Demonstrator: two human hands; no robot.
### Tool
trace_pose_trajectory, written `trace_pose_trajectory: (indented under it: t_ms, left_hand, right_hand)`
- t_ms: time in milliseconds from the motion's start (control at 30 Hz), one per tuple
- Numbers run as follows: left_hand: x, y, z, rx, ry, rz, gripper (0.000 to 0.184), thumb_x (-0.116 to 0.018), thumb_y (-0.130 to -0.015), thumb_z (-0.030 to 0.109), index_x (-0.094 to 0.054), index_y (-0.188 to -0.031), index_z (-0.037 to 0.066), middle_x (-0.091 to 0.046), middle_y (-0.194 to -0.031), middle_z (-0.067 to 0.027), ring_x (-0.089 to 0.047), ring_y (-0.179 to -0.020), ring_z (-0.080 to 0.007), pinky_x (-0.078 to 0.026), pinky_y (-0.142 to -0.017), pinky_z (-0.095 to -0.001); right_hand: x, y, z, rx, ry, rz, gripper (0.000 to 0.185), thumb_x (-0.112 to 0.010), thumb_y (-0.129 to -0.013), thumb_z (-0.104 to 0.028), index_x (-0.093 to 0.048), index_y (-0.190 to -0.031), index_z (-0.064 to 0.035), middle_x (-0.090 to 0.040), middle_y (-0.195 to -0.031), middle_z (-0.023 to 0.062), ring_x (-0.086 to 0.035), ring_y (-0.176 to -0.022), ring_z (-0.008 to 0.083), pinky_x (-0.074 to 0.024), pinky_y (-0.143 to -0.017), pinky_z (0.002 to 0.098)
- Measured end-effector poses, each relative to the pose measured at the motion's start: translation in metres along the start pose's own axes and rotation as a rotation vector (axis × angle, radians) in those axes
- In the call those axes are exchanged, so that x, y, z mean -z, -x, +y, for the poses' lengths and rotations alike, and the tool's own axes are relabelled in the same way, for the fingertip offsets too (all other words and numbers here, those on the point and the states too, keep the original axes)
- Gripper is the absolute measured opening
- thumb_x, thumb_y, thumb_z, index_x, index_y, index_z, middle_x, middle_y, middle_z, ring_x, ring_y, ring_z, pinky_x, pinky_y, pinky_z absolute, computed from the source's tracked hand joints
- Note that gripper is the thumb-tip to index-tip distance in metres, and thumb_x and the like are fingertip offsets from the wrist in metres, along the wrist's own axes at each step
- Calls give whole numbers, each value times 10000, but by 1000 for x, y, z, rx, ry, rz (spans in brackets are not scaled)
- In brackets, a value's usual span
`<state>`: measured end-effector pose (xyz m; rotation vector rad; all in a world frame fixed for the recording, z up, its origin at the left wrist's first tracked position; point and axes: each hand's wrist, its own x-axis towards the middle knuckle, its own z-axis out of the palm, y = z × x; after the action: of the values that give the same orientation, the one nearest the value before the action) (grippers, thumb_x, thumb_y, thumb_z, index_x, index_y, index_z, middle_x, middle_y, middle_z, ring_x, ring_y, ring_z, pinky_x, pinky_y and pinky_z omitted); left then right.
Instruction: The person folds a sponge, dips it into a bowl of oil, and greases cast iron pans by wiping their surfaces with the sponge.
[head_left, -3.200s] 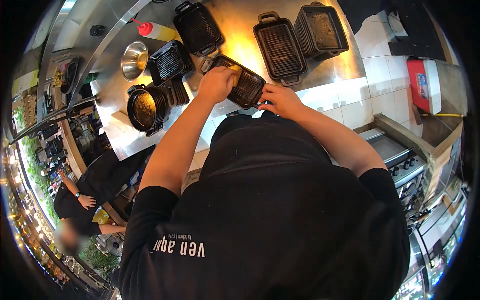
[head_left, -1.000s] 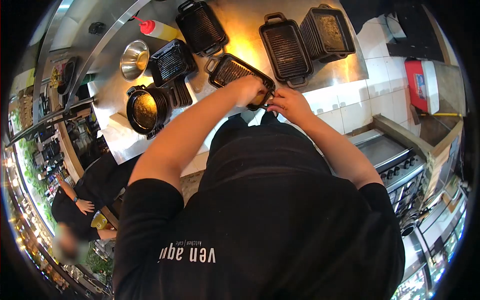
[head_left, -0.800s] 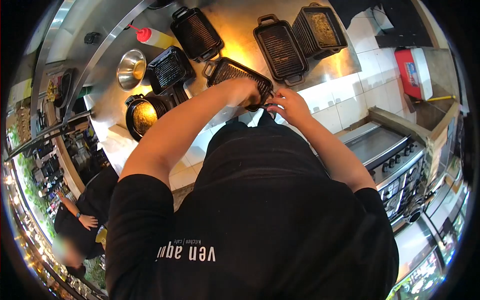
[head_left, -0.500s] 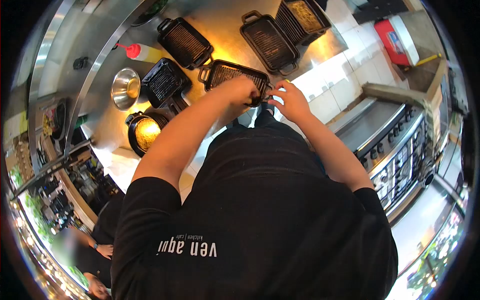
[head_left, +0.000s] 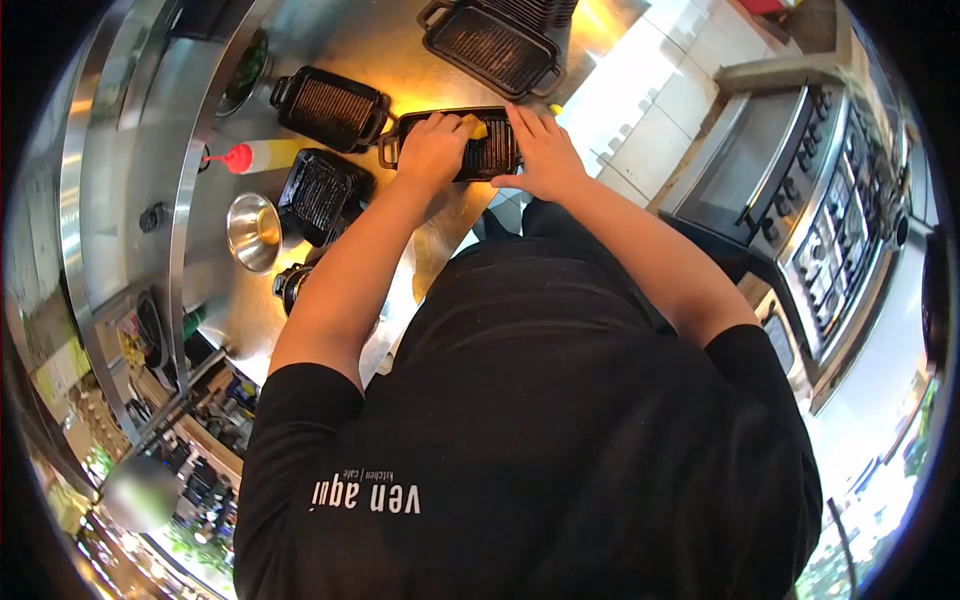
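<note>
A black rectangular ridged grill pan (head_left: 490,160) with loop handles lies at the near edge of the steel table. My left hand (head_left: 434,152) is over the pan's left half, closed on a small yellow sponge (head_left: 479,130) that shows past the fingertips against the ridges. At the pan's right end, my right hand (head_left: 546,158) grips the rim, fingers on the far side and thumb on the near side, covering the right handle. Just left is a second ridged pan (head_left: 330,108), and a larger one (head_left: 490,48) sits beyond the hands.
On the steel table (head_left: 420,85) stand a square black pan (head_left: 322,195), a steel bowl (head_left: 254,232), a red-tipped squeeze bottle (head_left: 262,156) and a partly hidden black pan (head_left: 291,287). Stoves (head_left: 835,230) stand to the right, past the tiled floor (head_left: 650,130).
My left hand has moved from the pan's right end to its left half, and the yellow sponge now shows there. My right hand has gone from the handle to the rim. The view has shifted.
</note>
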<state>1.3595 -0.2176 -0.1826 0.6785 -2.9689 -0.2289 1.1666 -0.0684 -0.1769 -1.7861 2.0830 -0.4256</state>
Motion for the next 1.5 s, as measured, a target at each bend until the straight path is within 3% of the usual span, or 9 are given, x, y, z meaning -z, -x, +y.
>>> trace_pose_trajectory:
  t_ms: [400, 533, 633, 700, 800, 933, 1200, 1300, 1500]
  left_hand:
    - [6, 3, -20, -311, 148, -346, 272, -631, -918, 102, -799, -1126, 155, -736, -1003, -94, -716, -1028, -310, -585, -929, -437]
    - [-7, -22, -30, -92, 98, -74, 214, -618, -931, 114, -799, -1028, 175, -739, -970, -115, -729, -986, -318, -601, -856, -447]
    - [2, -5, -23, -55, 73, -113, 249, -611, -927, 98, -804, -1070, 165, -739, -982, -115, -729, -1006, -325, -599, -865, -450]
    - [22, 12, -23, -206, 107, -443, 284, -601, -922, 76, -807, -1105, 144, -740, -997, -117, -726, -1019, -339, -596, -878, -456]
    - [29, 17, -48, -137, 42, -455, 323, -591, -934, 75, -807, -1141, 194, -739, -1069, -110, -729, -1073, -329, -593, -936, -455]
    - [17, -5, -65, 22, 76, -85, 346, -574, -947, 73, -809, -1173, 188, -756, -1167, -123, -728, -1068, -341, -587, -949, -464]
    - [49, 10, -42, -5, 85, -677, 369, -617, -942, 82, -797, -1248, 183, -775, -1141, -182, -743, -1083, -375, -596, -949, -494]
    - [40, -11, -57, 293, 131, -310, 347, -622, -933, 91, -811, -1212, 174, -771, -1144, -213, -752, -1037, -400, -602, -924, -508]
    - [29, 15, -28, 342, 102, -467, 307, -655, -931, 105, -831, -1170, 179, -759, -1146, -256, -755, -1059, -407, -605, -929, -506]
  right_hand:
    - [8, -2, -8, -36, 97, -81, 1271, -877, -742, -665, -304, -1674, -17, -486, -1596, 122, -524, -1377, 339, -467, -1094, 475]
    - [10, -1, -10, -64, 83, -113, 1276, -882, -737, -661, -302, -1675, -18, -486, -1594, 117, -520, -1389, 330, -468, -1097, 473]
    - [10, -3, -8, -60, 73, -129, 1287, -886, -730, -661, -299, -1677, -18, -479, -1600, 113, -517, -1396, 321, -470, -1095, 471]
    - [5, -2, -6, -50, 83, -67, 1294, -889, -724, -663, -297, -1678, -20, -472, -1609, 112, -521, -1391, 319, -472, -1090, 472]
    - [6, -3, -6, -56, 70, -85, 1299, -887, -723, -666, -291, -1682, -24, -470, -1614, 114, -524, -1388, 319, -471, -1092, 476]
    - [8, -3, -6, -52, 77, -86, 1303, -883, -726, -670, -282, -1686, -25, -471, -1614, 114, -526, -1385, 318, -472, -1092, 474]
    - [8, -5, -7, -38, 91, -108, 1291, -870, -749, -677, -273, -1690, -25, -470, -1616, 119, -529, -1376, 340, -474, -1091, 474]
    - [10, -5, -7, -40, 64, -115, 1296, -898, -718, -638, -286, -1682, -23, -435, -1625, 131, -517, -1372, 350, -468, -1097, 481]
    - [10, -6, -10, -51, 77, -108, 1302, -906, -704, -637, -295, -1678, -26, -459, -1602, 131, -522, -1365, 349, -471, -1085, 481]
